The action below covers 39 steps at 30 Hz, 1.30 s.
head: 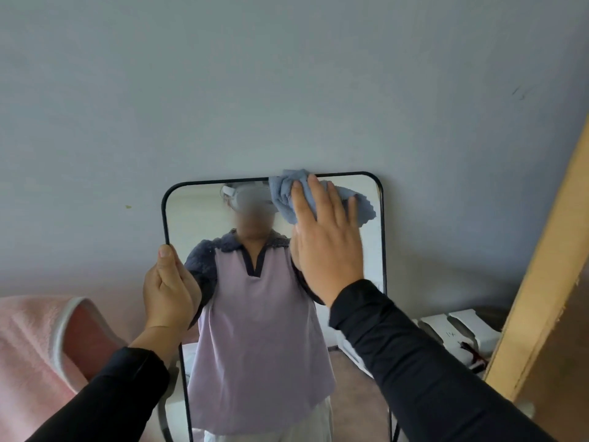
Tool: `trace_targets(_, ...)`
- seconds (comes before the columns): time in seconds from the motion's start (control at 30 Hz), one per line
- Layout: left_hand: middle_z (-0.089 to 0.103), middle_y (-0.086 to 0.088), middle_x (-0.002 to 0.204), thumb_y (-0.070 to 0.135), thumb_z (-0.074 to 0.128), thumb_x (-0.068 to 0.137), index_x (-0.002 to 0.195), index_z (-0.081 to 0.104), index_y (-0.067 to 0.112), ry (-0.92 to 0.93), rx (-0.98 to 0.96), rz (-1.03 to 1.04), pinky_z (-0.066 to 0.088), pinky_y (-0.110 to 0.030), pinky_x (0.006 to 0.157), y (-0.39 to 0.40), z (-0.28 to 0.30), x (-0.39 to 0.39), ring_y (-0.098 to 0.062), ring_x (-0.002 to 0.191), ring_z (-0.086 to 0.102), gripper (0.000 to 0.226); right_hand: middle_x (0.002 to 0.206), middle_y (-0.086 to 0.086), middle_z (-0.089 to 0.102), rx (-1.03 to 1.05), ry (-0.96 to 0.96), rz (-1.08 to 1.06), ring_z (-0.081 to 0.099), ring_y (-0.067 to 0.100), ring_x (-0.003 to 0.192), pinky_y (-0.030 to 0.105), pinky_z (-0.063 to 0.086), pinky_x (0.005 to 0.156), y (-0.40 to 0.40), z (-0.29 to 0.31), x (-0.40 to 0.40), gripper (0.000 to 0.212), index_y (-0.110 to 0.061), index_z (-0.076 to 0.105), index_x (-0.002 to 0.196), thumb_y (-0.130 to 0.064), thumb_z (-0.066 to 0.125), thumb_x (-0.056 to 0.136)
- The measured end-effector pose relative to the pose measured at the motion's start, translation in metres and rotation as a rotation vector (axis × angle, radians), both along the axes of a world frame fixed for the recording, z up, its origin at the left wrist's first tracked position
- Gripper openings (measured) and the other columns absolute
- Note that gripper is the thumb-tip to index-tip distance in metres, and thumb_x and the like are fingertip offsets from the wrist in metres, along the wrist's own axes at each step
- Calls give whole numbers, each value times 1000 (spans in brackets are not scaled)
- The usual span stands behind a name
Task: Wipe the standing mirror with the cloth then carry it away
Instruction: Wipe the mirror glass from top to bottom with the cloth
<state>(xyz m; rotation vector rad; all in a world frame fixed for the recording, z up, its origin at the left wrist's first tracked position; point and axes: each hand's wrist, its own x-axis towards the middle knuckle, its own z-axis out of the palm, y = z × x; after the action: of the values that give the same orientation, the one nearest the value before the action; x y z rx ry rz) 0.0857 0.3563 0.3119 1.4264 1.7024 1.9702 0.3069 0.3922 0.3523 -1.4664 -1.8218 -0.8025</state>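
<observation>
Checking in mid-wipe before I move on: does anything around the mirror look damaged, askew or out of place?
Nothing serious. The mirror looks intact, the left hand gripping its left edge while the right hand presses the cloth near the top. Only the wall shows small flaws: dark scuffs at upper right and a yellowish speck at left.

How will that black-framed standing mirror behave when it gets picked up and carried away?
The mirror is probably stiff, with a thin black frame round flat glass. Likely fragile, so avoid knocks. Tall and narrow, it may tip: the left hand grips its edge while the right hand presses the cloth near its top.
</observation>
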Motion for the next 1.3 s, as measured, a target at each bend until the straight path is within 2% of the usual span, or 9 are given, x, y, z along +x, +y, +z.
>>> trace_targets(0.07,41,-8,57,33,19,109,64,47,-2,0,2,6,27,-29,52,1,0,-1,-19,53,35,64,162,7,25,1,-13,-56,29,30,147,61,24,113,1,2,26,60,-21,29,154,-24,46,96)
trace_targets(0.2,36,-7,50,33,19,109,61,40,7,-8,-7,21,28,-29,52,-1,2,2,-19,50,34,59,161,13,24,-43,247,-154,27,33,148,56,31,114,-6,4,35,61,-15,28,154,-27,22,95)
trace_targets(0.3,39,-5,49,35,18,109,61,39,9,-38,-28,24,31,-28,52,-3,4,4,-15,51,37,58,163,17,16,-45,324,-150,21,39,148,51,26,119,-6,0,10,63,-11,24,156,-27,31,95)
trace_targets(0.53,40,-8,54,37,18,109,63,42,6,-28,-7,20,30,-29,54,3,-2,0,-18,51,37,60,162,11,24,-27,3,-30,25,34,149,57,28,116,-5,-2,49,63,-17,29,156,-24,30,93)
trace_targets(0.73,45,8,37,36,20,109,56,34,13,-79,-9,-6,33,-28,52,4,-2,0,3,36,42,60,162,20,19,-24,352,-89,20,43,148,52,23,121,-6,0,18,67,-10,24,156,-26,28,91)
trace_targets(0.83,45,13,34,32,22,109,55,39,16,-152,20,-49,37,-13,46,2,2,5,5,36,45,59,163,21,12,-78,256,-49,14,45,150,53,18,123,-12,-8,2,66,-8,20,157,-28,24,93)
trace_targets(0.97,35,12,38,39,22,108,50,34,23,-135,19,-83,34,-25,49,5,-1,-2,-4,41,35,61,165,16,12,-75,41,113,11,40,152,50,22,123,-19,-19,24,67,-11,19,158,-25,16,93)
trace_targets(1.17,33,11,40,33,21,109,56,26,17,-98,41,-102,26,-26,47,1,1,0,-4,40,29,56,167,12,7,-68,354,86,11,34,154,46,26,123,-22,-26,16,68,-14,10,160,-5,31,97)
trace_targets(1.3,29,10,44,40,21,108,56,24,18,-94,18,-112,23,-29,50,8,-6,-7,-10,44,26,56,167,15,3,-136,159,115,2,40,154,52,19,124,-38,-54,-23,63,-13,14,159,-23,29,99)
